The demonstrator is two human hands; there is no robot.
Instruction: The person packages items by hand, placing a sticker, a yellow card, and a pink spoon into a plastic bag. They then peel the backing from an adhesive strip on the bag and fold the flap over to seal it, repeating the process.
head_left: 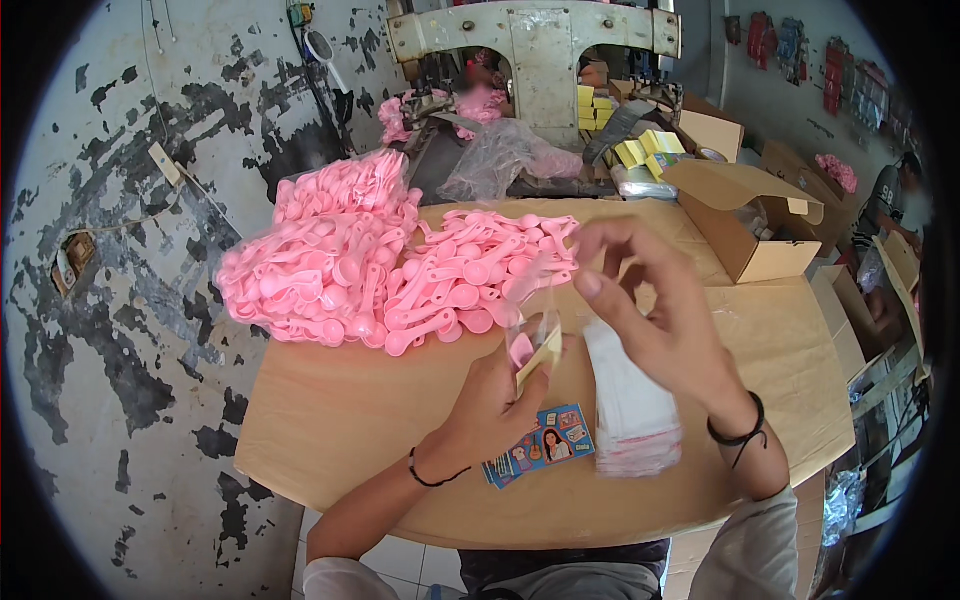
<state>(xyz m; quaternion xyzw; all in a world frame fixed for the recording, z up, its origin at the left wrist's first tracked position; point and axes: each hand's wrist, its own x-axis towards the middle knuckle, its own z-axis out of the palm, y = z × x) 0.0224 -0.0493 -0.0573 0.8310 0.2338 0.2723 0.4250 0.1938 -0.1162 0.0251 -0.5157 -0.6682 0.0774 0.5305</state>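
Observation:
My left hand (488, 402) is closed around a small clear plastic bag (541, 305), held upright above the table. Inside the bag I see a pink measuring spoon (521, 349) and a pale yellowish card (541, 361). Close by the bag's upper end, my right hand (655, 310) is raised with thumb and fingers curved apart, and nothing shows between them. Below my left hand lie several blue printed cards (560, 436). A stack of flat clear plastic bags (637, 410) lies under my right hand. Beyond my hands spreads a loose heap of pink measuring spoons (478, 265).
Large clear sacks of pink spoons (310, 265) stand at the left of the brown-covered table (770, 370). A heavy metal machine (540, 60) rises behind it. An open cardboard box (750, 225) sits at the back right, near yellow packets (650, 148). A peeling wall (130, 330) flanks the left.

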